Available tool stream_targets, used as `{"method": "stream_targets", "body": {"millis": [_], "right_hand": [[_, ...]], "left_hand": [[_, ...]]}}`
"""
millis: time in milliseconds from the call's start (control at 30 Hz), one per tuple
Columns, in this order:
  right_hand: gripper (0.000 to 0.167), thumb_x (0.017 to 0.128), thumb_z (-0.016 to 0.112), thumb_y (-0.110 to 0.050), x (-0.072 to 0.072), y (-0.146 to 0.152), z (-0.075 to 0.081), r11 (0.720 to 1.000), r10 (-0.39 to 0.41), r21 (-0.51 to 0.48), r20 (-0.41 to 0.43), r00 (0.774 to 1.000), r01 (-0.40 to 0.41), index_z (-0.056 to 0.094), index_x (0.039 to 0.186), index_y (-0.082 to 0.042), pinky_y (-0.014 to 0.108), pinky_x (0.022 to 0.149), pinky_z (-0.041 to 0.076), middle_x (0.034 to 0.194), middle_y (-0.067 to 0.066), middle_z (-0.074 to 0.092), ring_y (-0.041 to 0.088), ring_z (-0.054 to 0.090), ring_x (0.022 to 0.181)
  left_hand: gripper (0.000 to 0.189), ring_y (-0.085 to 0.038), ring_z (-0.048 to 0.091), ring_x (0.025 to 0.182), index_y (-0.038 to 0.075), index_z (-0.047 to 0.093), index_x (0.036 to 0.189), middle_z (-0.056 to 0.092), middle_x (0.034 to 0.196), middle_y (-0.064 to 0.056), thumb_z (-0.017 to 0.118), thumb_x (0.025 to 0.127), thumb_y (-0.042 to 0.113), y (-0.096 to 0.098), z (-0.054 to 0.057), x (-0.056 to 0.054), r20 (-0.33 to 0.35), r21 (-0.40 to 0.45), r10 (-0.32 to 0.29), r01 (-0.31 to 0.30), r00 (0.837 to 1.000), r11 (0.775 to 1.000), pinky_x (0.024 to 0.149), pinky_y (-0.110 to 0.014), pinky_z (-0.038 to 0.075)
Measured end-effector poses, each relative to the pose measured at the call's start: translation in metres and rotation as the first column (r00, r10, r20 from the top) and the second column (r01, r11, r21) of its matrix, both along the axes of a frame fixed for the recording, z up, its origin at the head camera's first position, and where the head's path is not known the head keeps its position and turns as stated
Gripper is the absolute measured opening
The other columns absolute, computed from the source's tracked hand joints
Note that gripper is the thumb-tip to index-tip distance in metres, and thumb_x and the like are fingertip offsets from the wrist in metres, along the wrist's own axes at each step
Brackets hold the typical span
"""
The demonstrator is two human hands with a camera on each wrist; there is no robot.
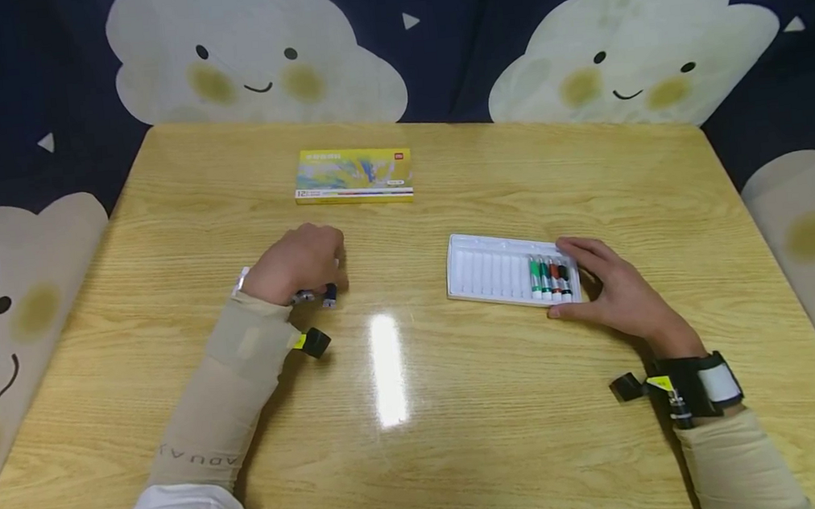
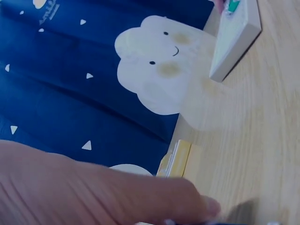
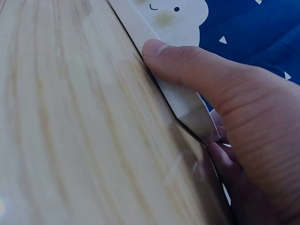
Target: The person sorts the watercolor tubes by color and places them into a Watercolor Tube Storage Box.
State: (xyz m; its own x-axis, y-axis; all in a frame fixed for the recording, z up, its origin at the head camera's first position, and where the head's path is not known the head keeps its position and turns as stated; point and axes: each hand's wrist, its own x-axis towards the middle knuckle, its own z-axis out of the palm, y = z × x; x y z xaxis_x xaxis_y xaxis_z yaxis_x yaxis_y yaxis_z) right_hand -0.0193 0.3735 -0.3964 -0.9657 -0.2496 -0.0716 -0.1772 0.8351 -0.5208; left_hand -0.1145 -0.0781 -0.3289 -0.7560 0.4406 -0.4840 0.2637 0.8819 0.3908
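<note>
My left hand [image 1: 299, 264] is over a few small paint tubes [image 1: 329, 295] on the table, its fingers bent down among them. The palm hides most of the tubes, and whether the fingers pinch one cannot be made out. My right hand [image 1: 617, 289] grips the right end of a white plastic paint tray [image 1: 485, 272], thumb along the near side and fingers at the far side. Several paint tubes [image 1: 545, 278], green, red-brown and black, lie side by side in the tray's right-hand slots. In the right wrist view the thumb [image 3: 187, 61] presses on the tray's side wall [image 3: 183, 101].
A yellow paint box [image 1: 353, 176] lies flat behind the hands, toward the back of the wooden table [image 1: 469, 459]. A dark blue cloth with clouds [image 1: 447, 41] hangs behind the table. Small black cameras [image 1: 316, 342] stick out from both wrists.
</note>
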Motion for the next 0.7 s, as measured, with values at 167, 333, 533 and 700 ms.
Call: {"method": "stream_targets", "body": {"millis": [167,333,533,700], "right_hand": [[0.107,0.074,0.093,-0.045,0.0002,-0.0002,0.0004,1.000,0.000,0.006,-0.003,1.000,0.000,0.036,0.162,-0.019,0.067,0.114,0.033,0.165,0.013,0.036,0.044,0.036,0.150],[0.107,0.074,0.093,-0.045,0.0006,-0.0006,0.0010,1.000,-0.003,0.009,-0.002,1.000,0.003,0.037,0.162,-0.020,0.067,0.114,0.033,0.164,0.013,0.036,0.044,0.036,0.149],[0.108,0.074,0.093,-0.044,0.0007,-0.0005,0.0005,1.000,-0.005,0.006,-0.004,1.000,0.005,0.036,0.162,-0.020,0.067,0.113,0.033,0.164,0.013,0.036,0.045,0.036,0.149],[0.108,0.074,0.093,-0.044,0.0005,-0.0004,-0.0002,1.000,-0.003,0.003,-0.004,1.000,0.004,0.036,0.162,-0.020,0.067,0.113,0.033,0.165,0.013,0.036,0.045,0.036,0.149]], "left_hand": [[0.011,-0.016,0.057,0.059,0.006,0.073,0.099,0.068,0.081,-0.006,0.067,0.093,0.013,0.0009,0.0045,0.0016,-0.038,0.048,0.021,-0.019,0.999,0.999,0.064,-0.032,0.048],[0.009,-0.017,0.050,0.060,0.010,0.071,0.089,0.065,0.081,-0.003,0.063,0.089,0.008,0.0019,0.0073,0.0035,-0.062,0.084,0.017,-0.011,0.998,0.996,0.059,-0.029,0.042],[0.004,-0.018,0.054,0.073,0.009,0.067,0.095,0.069,0.096,-0.005,0.069,0.092,0.010,0.0035,0.0066,0.0061,-0.091,0.096,-0.061,0.070,0.994,0.993,0.066,-0.029,0.044],[0.008,-0.018,0.052,0.075,0.007,0.065,0.097,0.066,0.094,-0.005,0.071,0.092,0.008,0.0045,0.0030,0.0072,-0.089,0.073,-0.117,0.124,0.989,0.990,0.068,-0.029,0.044]]}}
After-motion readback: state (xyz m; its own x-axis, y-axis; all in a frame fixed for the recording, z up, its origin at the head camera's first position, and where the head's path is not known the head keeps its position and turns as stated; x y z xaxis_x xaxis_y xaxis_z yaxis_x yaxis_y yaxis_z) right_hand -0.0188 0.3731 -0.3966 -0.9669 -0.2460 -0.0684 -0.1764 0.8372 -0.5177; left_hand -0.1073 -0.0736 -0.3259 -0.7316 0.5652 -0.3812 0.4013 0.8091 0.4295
